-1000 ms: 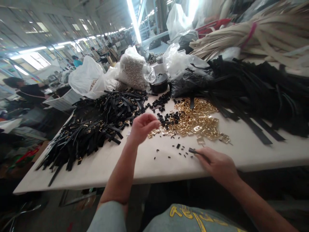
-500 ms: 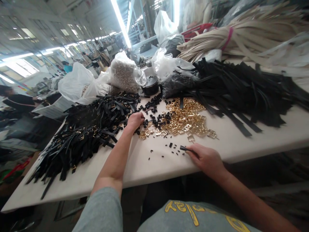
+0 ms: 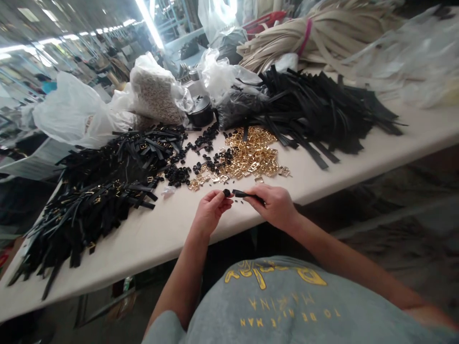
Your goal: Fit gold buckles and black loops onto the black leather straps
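Between the thumb and fingers of my left hand [image 3: 211,211] is a small black strap loop [image 3: 226,192]. My right hand [image 3: 275,203] grips a black strap [image 3: 240,193], whose end points left at the loop with a narrow gap between them. Both hands are held close together over the front edge of the table [image 3: 172,229]. Just beyond them lie gold buckles [image 3: 253,155] in a heap and loose black loops [image 3: 177,176]. The far part of the strap is hidden in my right hand.
Black straps with gold buckles [image 3: 107,203] are piled at the left. Plain black straps [image 3: 322,107] lie at the right, with a beige strap bundle [image 3: 276,40] behind. Clear plastic bags [image 3: 154,88] and a round black container [image 3: 200,112] stand at the back.
My left hand has come back from the loose loops toward me, bringing one small black loop beside the strap end. My right hand still holds the strap. The view has shifted.
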Available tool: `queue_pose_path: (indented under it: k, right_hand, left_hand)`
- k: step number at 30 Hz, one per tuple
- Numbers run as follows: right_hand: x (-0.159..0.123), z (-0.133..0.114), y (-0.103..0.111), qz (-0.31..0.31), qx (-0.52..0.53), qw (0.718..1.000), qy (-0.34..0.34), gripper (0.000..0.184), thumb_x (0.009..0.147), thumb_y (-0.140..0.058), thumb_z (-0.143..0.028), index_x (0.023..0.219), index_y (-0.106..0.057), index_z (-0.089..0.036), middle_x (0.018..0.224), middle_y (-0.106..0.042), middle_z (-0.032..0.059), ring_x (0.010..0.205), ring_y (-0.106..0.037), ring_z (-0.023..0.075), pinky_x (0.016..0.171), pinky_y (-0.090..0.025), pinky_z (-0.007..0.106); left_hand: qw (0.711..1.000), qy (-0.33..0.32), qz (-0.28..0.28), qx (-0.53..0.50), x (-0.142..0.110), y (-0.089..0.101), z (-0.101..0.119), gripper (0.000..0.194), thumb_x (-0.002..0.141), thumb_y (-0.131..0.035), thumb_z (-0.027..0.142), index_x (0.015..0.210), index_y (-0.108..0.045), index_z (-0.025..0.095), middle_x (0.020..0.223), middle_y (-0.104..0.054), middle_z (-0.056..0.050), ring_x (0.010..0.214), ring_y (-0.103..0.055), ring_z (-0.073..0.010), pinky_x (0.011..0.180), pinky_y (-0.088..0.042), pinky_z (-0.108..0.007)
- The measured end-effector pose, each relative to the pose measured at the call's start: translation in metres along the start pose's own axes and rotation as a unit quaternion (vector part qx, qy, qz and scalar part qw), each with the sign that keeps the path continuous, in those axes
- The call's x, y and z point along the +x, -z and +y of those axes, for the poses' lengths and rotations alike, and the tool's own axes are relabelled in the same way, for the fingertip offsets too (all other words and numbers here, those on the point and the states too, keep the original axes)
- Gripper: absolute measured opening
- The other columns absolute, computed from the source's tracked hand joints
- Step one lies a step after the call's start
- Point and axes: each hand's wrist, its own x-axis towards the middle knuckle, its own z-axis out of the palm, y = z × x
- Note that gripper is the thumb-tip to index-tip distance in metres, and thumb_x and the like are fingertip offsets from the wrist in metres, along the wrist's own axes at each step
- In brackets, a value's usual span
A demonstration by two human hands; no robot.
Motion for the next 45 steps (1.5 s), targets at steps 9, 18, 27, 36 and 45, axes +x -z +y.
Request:
queue_pose_path:
  k: [9, 18, 27, 36, 45]
  right_hand:
    - [-0.002, -0.013, -0.002, 0.009, -0.068, 0.997, 0.034, 0.020, 0.096, -0.051, -0.030, 0.088, -0.066, -0.019, 0.076, -0.066, 0.0024, 0.068, -0.060, 0.0136, 0.065, -0.041, 0.024]
    - [-0.008, -0.015, -0.002, -0.001, -0.054, 0.998, 0.034, 0.020, 0.096, -0.052, -0.030, 0.089, -0.067, -0.019, 0.076, -0.067, 0.0021, 0.067, -0.060, 0.0131, 0.064, -0.040, 0.024]
    - [-0.012, -0.016, 0.003, -0.013, -0.124, 0.987, 0.097, 0.027, 0.098, -0.048, -0.030, 0.085, -0.068, -0.018, 0.072, -0.065, 0.0022, 0.064, -0.056, 0.0120, 0.060, -0.035, 0.025]
    - [-0.020, -0.007, -0.003, -0.088, -0.075, 0.991, 0.065, 0.024, 0.098, -0.047, -0.032, 0.088, -0.065, -0.019, 0.077, -0.069, 0.0026, 0.068, -0.062, 0.0132, 0.062, -0.040, 0.024]
    - [-0.027, 0.000, -0.021, -0.092, 0.060, 0.992, -0.065, 0.034, 0.099, -0.040, -0.025, 0.130, -0.051, -0.019, 0.062, -0.063, -0.0024, 0.052, -0.059, 0.0128, 0.055, -0.044, 0.023]
  left_hand:
    - [0.999, -0.005, 0.009, -0.036, -0.016, -0.015, -0.008, 0.042, 0.056, -0.089, 0.038, 0.072, -0.056, 0.016, 0.065, -0.067, 0.001, 0.063, -0.067, -0.0111, 0.065, -0.053, -0.021]
    - [0.996, 0.037, 0.010, -0.085, -0.020, -0.013, -0.016, 0.040, 0.061, -0.086, 0.028, 0.089, -0.061, 0.018, 0.075, -0.070, 0.001, 0.059, -0.065, -0.0074, 0.061, -0.054, -0.017]
    - [0.991, 0.079, -0.012, -0.110, -0.020, -0.012, -0.017, 0.042, 0.055, -0.090, 0.028, 0.085, -0.063, 0.016, 0.072, -0.066, 0.002, 0.056, -0.063, -0.0057, 0.056, -0.053, -0.014]
    - [0.991, -0.003, -0.068, 0.117, -0.023, -0.008, -0.009, 0.030, 0.062, -0.085, 0.030, 0.078, -0.065, 0.014, 0.067, -0.069, -0.002, 0.057, -0.063, -0.0106, 0.061, -0.052, -0.022]
    - [0.992, -0.017, -0.057, 0.115, -0.018, -0.013, -0.030, 0.033, 0.062, -0.084, 0.032, 0.080, -0.063, 0.014, 0.067, -0.067, 0.000, 0.057, -0.063, -0.0112, 0.062, -0.051, -0.025]
